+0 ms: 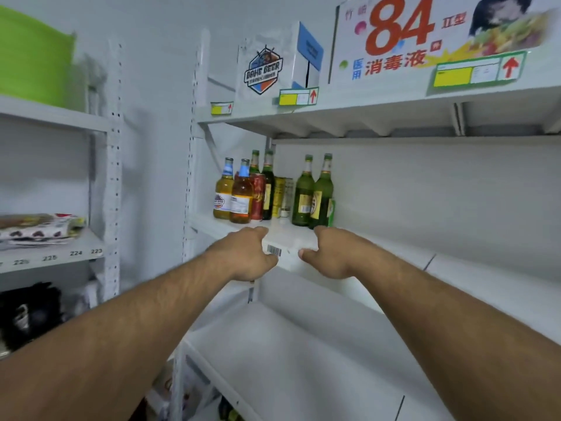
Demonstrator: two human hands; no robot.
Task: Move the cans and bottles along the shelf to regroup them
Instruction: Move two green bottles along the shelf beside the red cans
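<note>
A white cardboard box printed with a red "84" [425,34] stands on the top shelf beside a white beer carton [267,68], with a green plastic tub [33,56] far left.

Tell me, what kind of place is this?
Probably a shop or its stockroom: white metal shelves hold beer bottles and cans, with yellow price tags and a barcode sticker on the edges.
</note>
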